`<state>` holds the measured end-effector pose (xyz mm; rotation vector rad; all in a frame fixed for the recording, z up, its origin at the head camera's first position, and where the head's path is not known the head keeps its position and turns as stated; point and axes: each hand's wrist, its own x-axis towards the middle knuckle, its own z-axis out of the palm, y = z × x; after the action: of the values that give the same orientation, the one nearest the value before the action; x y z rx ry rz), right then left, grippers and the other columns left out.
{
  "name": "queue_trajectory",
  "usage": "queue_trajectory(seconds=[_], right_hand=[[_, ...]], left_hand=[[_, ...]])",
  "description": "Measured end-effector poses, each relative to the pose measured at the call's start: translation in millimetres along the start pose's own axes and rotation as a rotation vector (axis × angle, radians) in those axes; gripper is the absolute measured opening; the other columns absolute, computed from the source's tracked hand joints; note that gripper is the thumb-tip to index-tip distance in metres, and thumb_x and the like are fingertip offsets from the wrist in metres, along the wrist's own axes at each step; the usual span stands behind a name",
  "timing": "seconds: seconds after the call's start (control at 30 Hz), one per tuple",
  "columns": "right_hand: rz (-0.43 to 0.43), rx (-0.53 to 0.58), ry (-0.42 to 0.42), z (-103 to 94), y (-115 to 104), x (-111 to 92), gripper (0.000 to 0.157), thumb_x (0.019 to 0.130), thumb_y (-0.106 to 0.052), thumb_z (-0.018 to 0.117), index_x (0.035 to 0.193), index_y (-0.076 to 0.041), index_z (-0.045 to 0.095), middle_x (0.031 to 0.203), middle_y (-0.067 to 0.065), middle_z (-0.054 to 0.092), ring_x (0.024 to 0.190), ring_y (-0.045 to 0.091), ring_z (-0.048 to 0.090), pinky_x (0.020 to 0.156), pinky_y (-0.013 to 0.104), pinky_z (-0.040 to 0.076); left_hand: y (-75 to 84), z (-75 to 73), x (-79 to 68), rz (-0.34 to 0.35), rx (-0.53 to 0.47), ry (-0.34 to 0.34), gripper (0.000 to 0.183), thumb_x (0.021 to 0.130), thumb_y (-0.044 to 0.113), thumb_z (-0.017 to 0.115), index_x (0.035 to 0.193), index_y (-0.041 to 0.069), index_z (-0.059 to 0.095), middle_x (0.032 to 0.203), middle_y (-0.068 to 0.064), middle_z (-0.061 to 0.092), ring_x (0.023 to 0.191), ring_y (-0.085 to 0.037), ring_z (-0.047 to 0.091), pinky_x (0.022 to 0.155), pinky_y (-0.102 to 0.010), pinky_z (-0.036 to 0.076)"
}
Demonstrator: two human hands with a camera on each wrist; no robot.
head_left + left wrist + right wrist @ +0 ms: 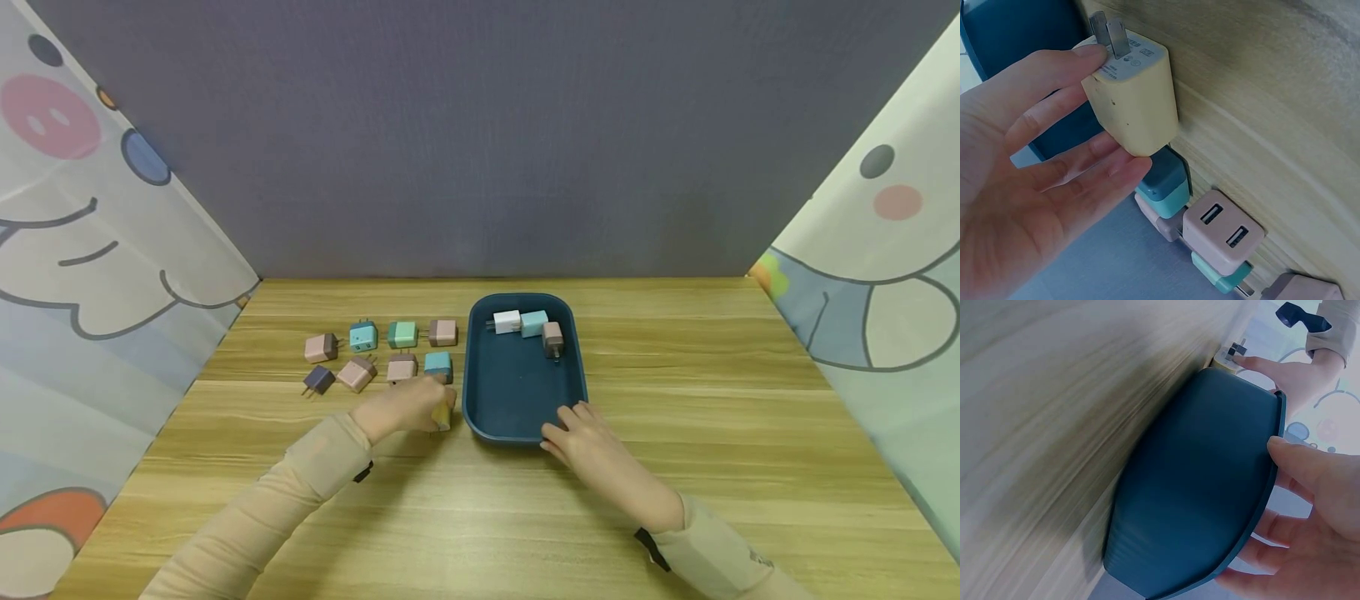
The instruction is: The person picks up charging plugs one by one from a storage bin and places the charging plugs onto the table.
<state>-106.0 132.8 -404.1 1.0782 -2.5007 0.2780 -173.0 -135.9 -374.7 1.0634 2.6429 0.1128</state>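
My left hand (pixel 408 404) pinches a yellow USB wall charger (pixel 1138 103) just left of the tray. In the left wrist view the thumb lies by its metal prongs and fingertips touch the opposite end. My right hand (pixel 592 442) grips the near right corner of a dark blue tray (pixel 517 396), thumb on the rim and fingers over the inner side. In the tray's far part lie a white charger (pixel 507 322), a light blue charger (pixel 534 323) and a pink-brown charger (pixel 552 340). A blue charger (pixel 438 364) is just beyond my left hand.
Left of the tray, several chargers form two rough rows, among them a green charger (pixel 402 334), a dark navy charger (pixel 318 380) and a pink charger (pixel 322 347). A grey panel (pixel 495 167) stands behind the wooden table (pixel 712 400), with cartoon-printed curtains (pixel 885 275) at both sides.
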Motion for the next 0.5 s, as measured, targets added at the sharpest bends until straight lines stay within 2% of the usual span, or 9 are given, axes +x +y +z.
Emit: queue_trajectory(seconds=[0.5], right_hand=[[0.006,0.009,0.001,0.2,-0.4,-0.7,0.011,0.075,-0.017,0.07,0.076,-0.012,0.06,0.069,0.002,0.044,0.063,0.016,0.038,0.07,0.039,0.046]], left_hand=[[-0.9,1.6,-0.7,0.012,0.001,0.01,0.029,0.066,0.008,0.076,0.092,0.005,0.064,0.091,-0.012,0.056,0.08,-0.024,0.058,0.064,-0.028,0.049]])
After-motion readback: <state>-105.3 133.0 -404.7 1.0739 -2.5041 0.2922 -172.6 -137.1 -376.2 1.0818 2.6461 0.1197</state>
